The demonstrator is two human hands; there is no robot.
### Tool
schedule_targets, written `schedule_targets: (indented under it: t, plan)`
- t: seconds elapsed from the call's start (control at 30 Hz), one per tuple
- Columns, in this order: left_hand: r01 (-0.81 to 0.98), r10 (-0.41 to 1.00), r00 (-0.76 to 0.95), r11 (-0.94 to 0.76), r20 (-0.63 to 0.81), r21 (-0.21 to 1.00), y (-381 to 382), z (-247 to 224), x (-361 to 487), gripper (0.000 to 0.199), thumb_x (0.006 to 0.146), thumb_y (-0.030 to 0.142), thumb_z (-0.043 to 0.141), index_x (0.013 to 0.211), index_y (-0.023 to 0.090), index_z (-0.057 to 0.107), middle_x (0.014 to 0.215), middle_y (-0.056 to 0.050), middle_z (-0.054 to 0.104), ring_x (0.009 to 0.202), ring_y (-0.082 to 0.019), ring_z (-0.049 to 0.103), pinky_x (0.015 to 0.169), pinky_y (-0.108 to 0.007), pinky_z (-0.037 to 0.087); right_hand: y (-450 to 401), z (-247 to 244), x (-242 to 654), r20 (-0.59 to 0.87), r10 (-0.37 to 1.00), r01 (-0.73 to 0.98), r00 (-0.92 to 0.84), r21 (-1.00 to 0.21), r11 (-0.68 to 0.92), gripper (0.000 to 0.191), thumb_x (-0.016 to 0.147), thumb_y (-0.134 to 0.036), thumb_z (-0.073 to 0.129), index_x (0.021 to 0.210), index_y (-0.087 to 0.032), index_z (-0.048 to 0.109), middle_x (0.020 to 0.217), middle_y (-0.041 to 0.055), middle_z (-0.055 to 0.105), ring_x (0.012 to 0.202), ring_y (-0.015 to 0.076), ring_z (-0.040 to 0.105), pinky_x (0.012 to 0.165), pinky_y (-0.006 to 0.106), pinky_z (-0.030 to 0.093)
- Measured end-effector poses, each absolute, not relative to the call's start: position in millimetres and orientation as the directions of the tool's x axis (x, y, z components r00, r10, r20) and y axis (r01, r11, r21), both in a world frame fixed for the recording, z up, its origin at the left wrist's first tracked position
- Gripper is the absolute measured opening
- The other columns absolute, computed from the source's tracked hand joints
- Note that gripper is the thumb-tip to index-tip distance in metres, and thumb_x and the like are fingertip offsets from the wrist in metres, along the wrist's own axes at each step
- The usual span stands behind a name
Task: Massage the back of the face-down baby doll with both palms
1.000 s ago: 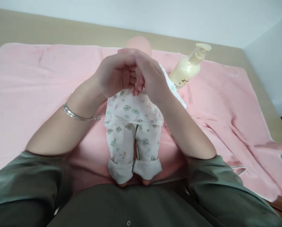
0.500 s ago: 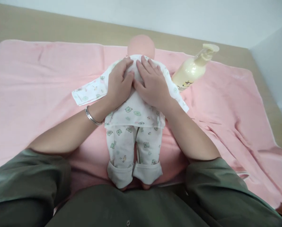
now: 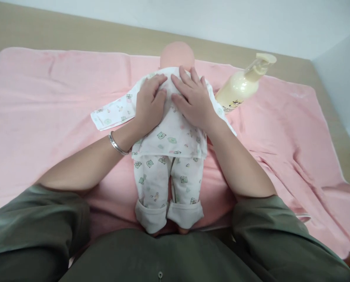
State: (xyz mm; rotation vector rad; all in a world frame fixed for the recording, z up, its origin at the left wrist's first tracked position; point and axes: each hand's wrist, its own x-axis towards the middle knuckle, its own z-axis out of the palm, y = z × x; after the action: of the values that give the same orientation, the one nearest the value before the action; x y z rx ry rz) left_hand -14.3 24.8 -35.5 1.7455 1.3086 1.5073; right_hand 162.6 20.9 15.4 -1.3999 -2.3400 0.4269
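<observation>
A baby doll (image 3: 177, 55) lies with its head away from me and its feet near my body. It wears a white printed top (image 3: 172, 143) and matching trousers (image 3: 154, 180) with turned-up cuffs. My left hand (image 3: 150, 100) rests on the left half of the upper top, its fingers extended and thumb pointing inward. On the right half my right hand (image 3: 194, 98) lies flat with fingers spread. Neither hand grips anything. The two thumbs are a little apart, with cloth showing between them. Part of the doll's right-side sleeve is hidden behind my right forearm.
A pink blanket (image 3: 46, 117) with several folds lies under the doll on a wood-coloured table (image 3: 75, 29). To the doll's right, a pale yellow pump bottle (image 3: 239, 88) leans at a tilt. A white wall (image 3: 222, 19) rises behind the table.
My hands have moved apart on the doll's top, opening a gap between the thumbs. My right hand's fingers are spread wider. The whole view has shifted slightly.
</observation>
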Motion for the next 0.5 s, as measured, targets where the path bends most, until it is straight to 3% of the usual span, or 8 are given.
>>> schedule_targets:
  t: [0.17,0.3,0.37,0.5]
  plan:
    - [0.3,0.897,-0.094,-0.388,0.432,0.871,30.6,-47.3,-16.9,0.024,0.095,0.043,0.065,0.116,0.033,0.07,0.131,-0.001,0.075,0.134,-0.029,0.06,0.125,-0.052,0.042,-15.8,5.6,135.9,0.292,0.93,0.836,-0.223,-0.435,0.336,0.06,0.108,-0.038,0.039,0.163,-0.013,0.041,0.175,0.0134,0.033,0.167,0.0402,0.018,0.135,0.073,0.007]
    - [0.279,0.918,-0.063,-0.361,0.392,0.89,29.5,-51.3,-18.7,0.029,0.101,0.049,0.062,0.124,0.03,0.066,0.134,0.005,0.072,0.134,-0.019,0.056,0.127,-0.043,0.039,-38.8,14.2,121.4,0.248,0.892,0.844,-0.379,-0.304,0.443,0.059,0.107,-0.029,0.035,0.162,-0.007,0.041,0.175,0.0131,0.033,0.168,0.0353,0.016,0.14,0.061,0.01]
    - [0.288,0.91,-0.059,-0.378,0.41,0.88,28.4,-50.1,-18.7,0.027,0.102,0.041,0.06,0.126,0.028,0.066,0.134,0.004,0.072,0.131,-0.018,0.058,0.125,-0.041,0.042,-29.2,20.5,128.2,0.199,0.867,0.821,-0.457,-0.281,0.497,0.06,0.107,-0.029,0.035,0.163,-0.008,0.04,0.176,0.0097,0.031,0.168,0.0328,0.017,0.141,0.058,0.011]
    - [0.357,0.886,-0.108,-0.388,0.45,0.85,27.1,-44.7,-16.9,0.032,0.093,0.022,0.06,0.123,0.026,0.07,0.13,0.0,0.076,0.126,-0.022,0.064,0.119,-0.044,0.051,4.6,25.0,149.6,0.173,0.897,0.817,-0.407,-0.37,0.442,0.055,0.11,-0.04,0.029,0.161,-0.028,0.048,0.176,-0.0083,0.029,0.168,0.0292,0.016,0.14,0.058,0.016]
